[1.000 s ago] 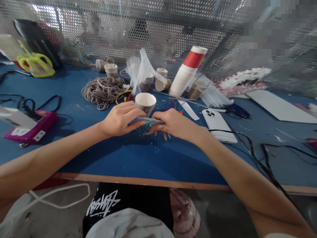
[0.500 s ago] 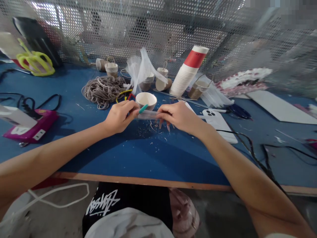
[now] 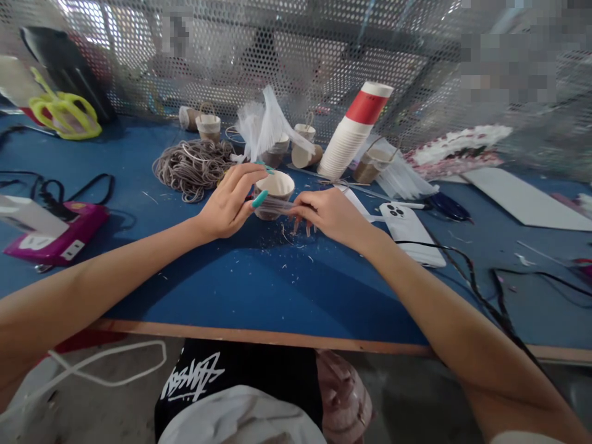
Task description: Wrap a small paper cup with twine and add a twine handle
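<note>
My left hand [image 3: 234, 200] has its thumb and fingers apart, with long teal nails, at the left side of a white paper cup [image 3: 276, 187]. My right hand [image 3: 326, 216] is closed in a pinch on a thin translucent strip [image 3: 277, 206]. That strip stretches leftward across the front of the cup to near my left thumb. The cup stands upright and open at the top; its lower front is partly hidden behind the strip.
Behind the hands lie a grey cord bundle [image 3: 192, 168], a white mesh bunch [image 3: 266, 126] and a leaning cup stack [image 3: 354, 132]. A white phone [image 3: 414, 237] lies at right, a purple power strip [image 3: 60, 237] at left. Small scraps litter the blue table [image 3: 259, 296].
My left hand has opened, its fingers spreading up and away from the thumb beside the cup. My right hand has shifted slightly left, still pinching the strip.
</note>
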{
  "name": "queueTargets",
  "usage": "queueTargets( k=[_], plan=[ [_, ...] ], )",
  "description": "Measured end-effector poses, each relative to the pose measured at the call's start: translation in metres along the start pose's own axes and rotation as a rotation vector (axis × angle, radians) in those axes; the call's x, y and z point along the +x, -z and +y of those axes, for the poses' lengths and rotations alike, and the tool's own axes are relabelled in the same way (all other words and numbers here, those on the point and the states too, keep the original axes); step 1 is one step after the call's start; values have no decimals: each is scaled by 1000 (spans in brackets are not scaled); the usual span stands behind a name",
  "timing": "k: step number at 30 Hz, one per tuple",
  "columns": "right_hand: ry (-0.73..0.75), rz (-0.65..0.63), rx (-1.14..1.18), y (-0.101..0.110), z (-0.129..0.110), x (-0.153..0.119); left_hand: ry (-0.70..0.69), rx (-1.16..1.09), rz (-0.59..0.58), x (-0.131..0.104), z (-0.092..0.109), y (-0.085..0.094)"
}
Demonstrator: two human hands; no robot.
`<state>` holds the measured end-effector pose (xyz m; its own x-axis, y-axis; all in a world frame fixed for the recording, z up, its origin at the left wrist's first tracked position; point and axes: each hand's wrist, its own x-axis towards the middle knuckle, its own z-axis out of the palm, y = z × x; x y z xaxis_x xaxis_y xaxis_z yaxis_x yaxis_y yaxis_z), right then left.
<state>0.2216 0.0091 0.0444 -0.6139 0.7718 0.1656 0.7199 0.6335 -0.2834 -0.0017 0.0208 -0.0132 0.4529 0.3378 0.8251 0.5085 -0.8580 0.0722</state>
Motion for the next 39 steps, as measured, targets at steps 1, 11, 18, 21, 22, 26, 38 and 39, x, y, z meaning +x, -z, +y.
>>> queueTargets(
  k=[1, 11, 18, 21, 22, 26, 38, 39],
  plan=[
    [-1, 2, 1, 0, 0, 0, -4, -29, -9, 1, 0, -1],
    [-28, 19, -18, 0, 0, 2, 27, -62, -18, 1, 1, -10],
    [-60, 30, -4, -2, 1, 3, 27, 14, 5, 1, -1, -17],
    [-54, 28, 24, -3, 2, 4, 27, 44, 11, 1, -2, -20],
    [-51, 30, 29, -3, 2, 4, 33, 59, 12, 2, -2, -21],
    [-35, 57, 25, -4, 3, 5, 76, 110, 15, 3, -2, -23],
    [-39, 42, 53, -3, 6, 6, 87, 30, 40, 3, -1, -20],
    [-41, 41, 50, -3, 7, 6, 75, 19, 35, 3, -1, -19]
  ],
)
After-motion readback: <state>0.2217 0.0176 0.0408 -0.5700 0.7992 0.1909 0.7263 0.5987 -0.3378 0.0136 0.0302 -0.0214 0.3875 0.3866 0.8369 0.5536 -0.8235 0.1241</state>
